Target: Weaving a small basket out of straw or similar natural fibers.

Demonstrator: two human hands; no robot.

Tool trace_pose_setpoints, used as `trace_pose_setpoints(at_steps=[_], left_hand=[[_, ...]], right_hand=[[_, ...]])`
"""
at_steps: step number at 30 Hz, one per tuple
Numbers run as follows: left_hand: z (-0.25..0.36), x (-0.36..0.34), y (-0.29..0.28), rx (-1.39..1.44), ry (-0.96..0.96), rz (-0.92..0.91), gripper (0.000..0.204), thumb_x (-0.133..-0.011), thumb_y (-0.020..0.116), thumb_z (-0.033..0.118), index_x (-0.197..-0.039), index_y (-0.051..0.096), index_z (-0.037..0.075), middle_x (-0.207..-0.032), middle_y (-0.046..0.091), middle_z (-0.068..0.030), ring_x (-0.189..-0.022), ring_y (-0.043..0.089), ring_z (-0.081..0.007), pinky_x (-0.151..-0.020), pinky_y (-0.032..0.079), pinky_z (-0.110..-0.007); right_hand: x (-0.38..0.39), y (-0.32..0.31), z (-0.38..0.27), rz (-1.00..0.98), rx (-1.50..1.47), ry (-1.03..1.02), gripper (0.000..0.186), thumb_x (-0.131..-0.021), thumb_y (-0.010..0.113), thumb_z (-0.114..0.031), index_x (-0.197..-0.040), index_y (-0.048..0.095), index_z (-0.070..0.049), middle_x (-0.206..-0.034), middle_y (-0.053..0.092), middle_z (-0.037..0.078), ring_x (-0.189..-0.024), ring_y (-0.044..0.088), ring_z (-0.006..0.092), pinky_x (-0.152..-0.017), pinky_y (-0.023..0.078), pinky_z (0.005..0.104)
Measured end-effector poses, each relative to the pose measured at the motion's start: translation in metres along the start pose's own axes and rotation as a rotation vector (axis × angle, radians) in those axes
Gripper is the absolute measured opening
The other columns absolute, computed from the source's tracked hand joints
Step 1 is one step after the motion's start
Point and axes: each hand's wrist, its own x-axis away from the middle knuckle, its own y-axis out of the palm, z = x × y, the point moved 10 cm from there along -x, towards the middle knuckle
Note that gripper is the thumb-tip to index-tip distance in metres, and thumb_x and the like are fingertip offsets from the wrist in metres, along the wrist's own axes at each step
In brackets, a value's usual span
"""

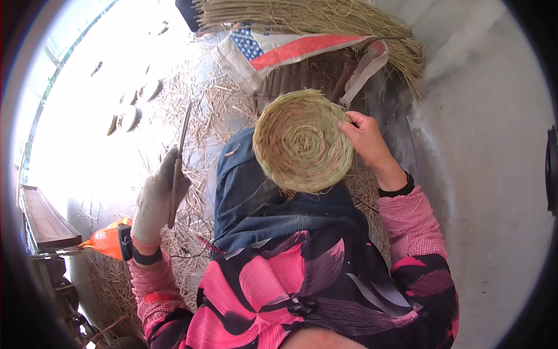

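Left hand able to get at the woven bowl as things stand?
Probably yes: the woven bowl looks unobstructed on its left; the right hand holds its right rim. The thin tool in the gloved left hand may hamper gripping.

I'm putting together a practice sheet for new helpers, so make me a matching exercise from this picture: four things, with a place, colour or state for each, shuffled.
Things:
1. woven straw bowl
2. long thin tool
3. straw bundle
4. sack

Descriptions:
A. along the picture's top edge
B. in the grip of the gloved left hand
C. red, white and blue
D. held at its rim by the bare right hand

Pairs: 1-D, 2-B, 3-A, 4-C
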Motion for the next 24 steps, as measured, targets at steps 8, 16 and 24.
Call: trace_pose_setpoints(at_steps=[8,16,24], left_hand=[[0.107,0.015,0.067,-0.365,0.439,-0.302,0.035,-0.086,0.067,0.028,-0.116,0.056,0.012,-0.08,0.065,-0.0112,-0.07,0.067,-0.0312,-0.057,0.052,-0.042],[0.145,0.013,0.104,-0.312,0.547,-0.263,0.036,-0.091,0.059,0.033,-0.117,0.057,0.009,-0.074,0.062,-0.0119,-0.06,0.064,-0.0329,-0.05,0.049,-0.044],[0.154,0.016,0.111,-0.324,0.697,-0.353,0.037,-0.089,0.059,0.033,-0.117,0.058,0.009,-0.082,0.064,-0.0118,-0.07,0.066,-0.0323,-0.056,0.052,-0.043]], right_hand=[[-0.006,-0.044,0.008,0.334,-0.13,-0.045,0.028,-0.088,0.061,-0.013,-0.107,0.065,0.007,-0.088,0.066,0.004,-0.079,0.057,0.0083,-0.07,0.047,0.0259],[0.007,-0.032,0.038,0.214,-0.672,0.15,0.026,-0.095,0.053,-0.01,-0.112,0.061,0.007,-0.1,0.068,0.01,-0.088,0.067,0.0158,-0.08,0.055,0.0288],[0.013,-0.038,0.03,0.2,-0.521,0.084,0.028,-0.094,0.054,-0.01,-0.114,0.06,0.008,-0.101,0.067,0.01,-0.089,0.066,0.0146,-0.079,0.052,0.0277]])
